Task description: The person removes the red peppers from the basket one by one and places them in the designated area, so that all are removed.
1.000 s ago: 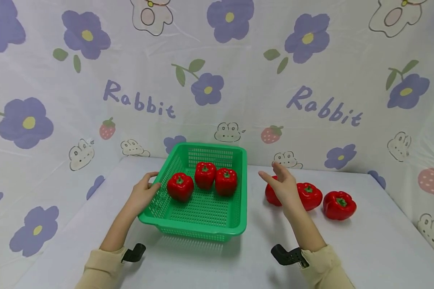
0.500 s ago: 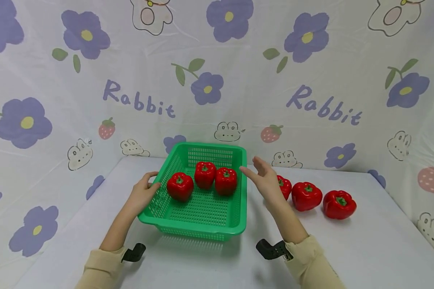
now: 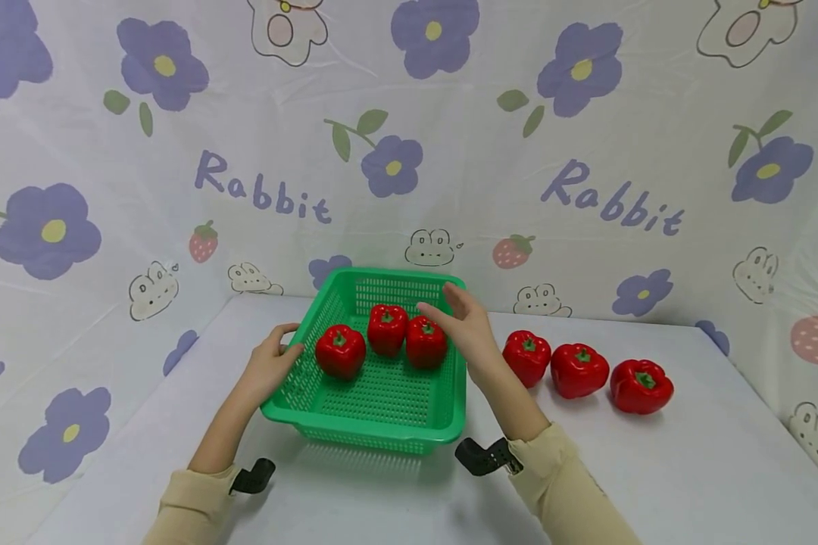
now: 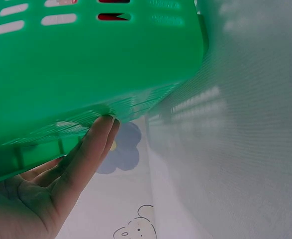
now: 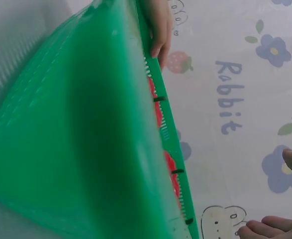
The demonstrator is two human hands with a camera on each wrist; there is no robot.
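Fingers of my left hand [image 3: 269,369] curl against the left wall of the green basket [image 3: 354,424], bracing it near the middle of the bench [image 3: 688,469]. My right hand [image 3: 466,329] hovers with loose, spread fingers over the basket's right rim, holding nothing, beside the rightmost pepper inside [image 3: 426,342]. Best, I judge, to keep the basket pinned and move my right hand slowly clear of the rim. Three peppers [image 3: 579,369] line the bench toward its right edge; flowered "Rabbit" cloth [image 3: 259,189] drapes the bench and the walls behind
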